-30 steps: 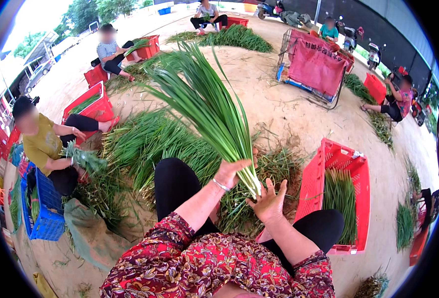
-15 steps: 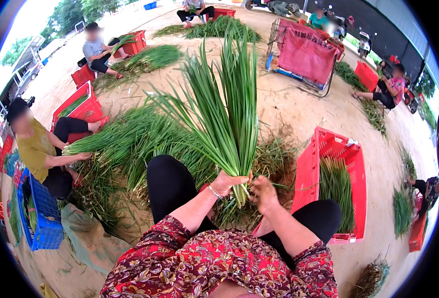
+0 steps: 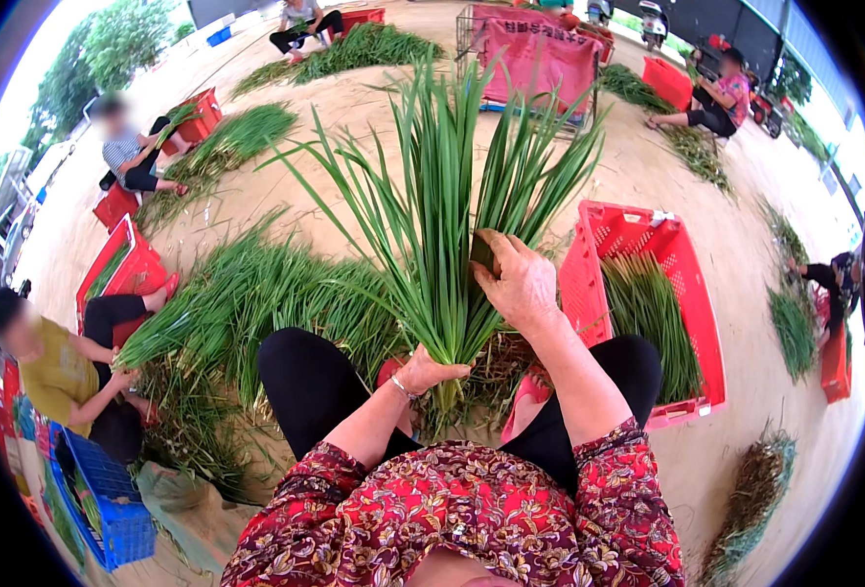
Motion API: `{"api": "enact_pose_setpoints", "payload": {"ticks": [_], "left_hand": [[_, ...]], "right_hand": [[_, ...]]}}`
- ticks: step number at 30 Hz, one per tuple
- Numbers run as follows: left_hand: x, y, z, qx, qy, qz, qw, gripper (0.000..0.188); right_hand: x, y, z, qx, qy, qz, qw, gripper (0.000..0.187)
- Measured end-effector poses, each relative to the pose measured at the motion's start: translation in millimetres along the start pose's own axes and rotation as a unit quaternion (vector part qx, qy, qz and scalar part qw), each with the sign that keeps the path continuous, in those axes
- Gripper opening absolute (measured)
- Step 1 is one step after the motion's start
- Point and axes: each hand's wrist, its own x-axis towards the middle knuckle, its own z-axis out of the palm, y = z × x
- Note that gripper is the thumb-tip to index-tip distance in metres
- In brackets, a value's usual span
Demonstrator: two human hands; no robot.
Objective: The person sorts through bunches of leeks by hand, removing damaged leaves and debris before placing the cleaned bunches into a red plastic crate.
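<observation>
A bunch of green garlic chives (image 3: 431, 225) stands upright in front of me, its long flat leaves fanned out at the top. My left hand (image 3: 430, 373) is closed round the pale stem ends at the bottom. Higher up, my right hand (image 3: 517, 279) reaches into the right side of the bunch, thumb and fingers curled about some leaves. Part of its grip is hidden among the leaves. Left of my knees lies a large heap of garlic chives (image 3: 286, 293). More garlic chives (image 3: 651, 318) lie packed in a red plastic crate (image 3: 711, 367) to my right.
A person in a yellow top (image 3: 56, 377) handles chives at the heap's left end, beside a blue crate (image 3: 124, 528). Trimmings (image 3: 496, 382) litter the ground between my feet. Other seated people work farther off beside red crates. A pink cloth (image 3: 535, 64) hangs on a metal frame ahead.
My right hand has moved up from the stem ends into the leaves. The bunch's top has spread wider to the right. My view has shifted, moving the surroundings in the picture.
</observation>
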Motion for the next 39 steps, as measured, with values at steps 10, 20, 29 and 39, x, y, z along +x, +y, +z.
{"api": "enact_pose_setpoints", "payload": {"ticks": [10, 20, 29, 39], "left_hand": [[-5.7, 21.3, 7.0, -0.051, -0.044, -0.057, 0.996, 0.032], [-3.5, 13.1, -16.3, -0.117, 0.023, -0.027, 0.992, 0.032], [-4.7, -0.8, -40.6, -0.091, 0.123, 0.012, 0.988, 0.031], [2.0, -11.9, -41.0, -0.036, 0.071, -0.011, 0.997, 0.033]], "right_hand": [[-17.2, 49.8, 16.3, 0.293, 0.004, 0.125, 0.948, 0.009], [-19.8, 50.3, -37.7, 0.679, -0.133, 0.143, 0.708, 0.004], [-51.2, 52.3, 27.6, -0.165, -0.435, 0.104, 0.879, 0.049], [-55.0, 72.8, 33.8, 0.000, -0.331, 0.128, 0.935, 0.038]]}}
